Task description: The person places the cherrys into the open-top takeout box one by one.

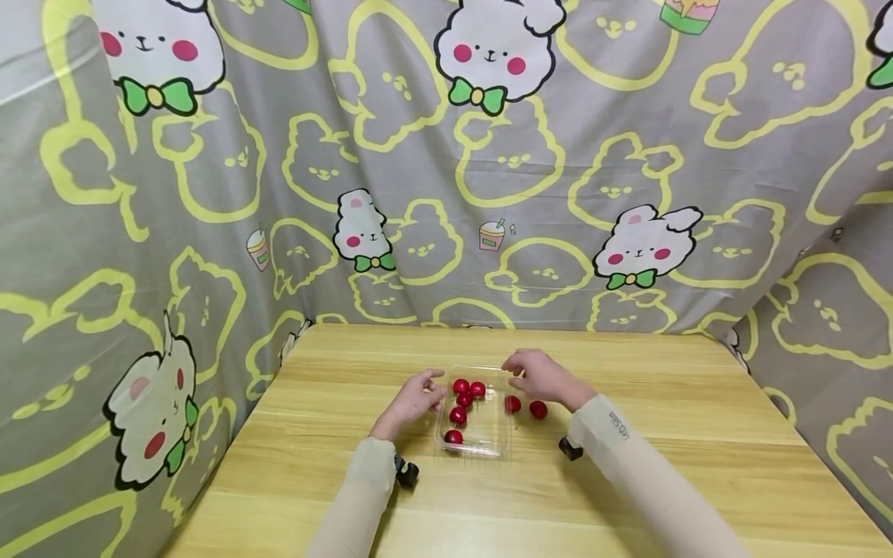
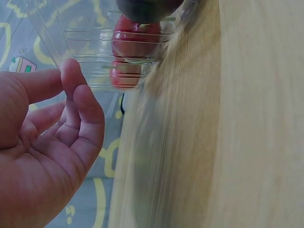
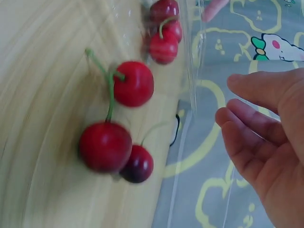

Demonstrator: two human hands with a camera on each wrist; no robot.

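A clear plastic box [image 1: 491, 422] stands on the table with several red cherries [image 1: 458, 416] inside, mostly along its left half. At its left wall is my left hand [image 1: 416, 397], fingers loosely bent; in the left wrist view the fingertips [image 2: 72, 71] overlap the box's edge. My right hand [image 1: 544, 377] hovers by the far right corner, thumb and fingers apart with nothing between them. Outside the box to the right lie loose cherries, one close to the wall [image 1: 512, 404] and one farther out [image 1: 538, 409]. The right wrist view shows a third loose cherry [image 3: 137, 164] behind them.
The wooden table [image 1: 663, 434] reaches back to a grey patterned curtain [image 1: 516, 170], which also hangs along the left and right sides. Each wrist carries a small black camera mount [image 1: 570, 448] near the tabletop.
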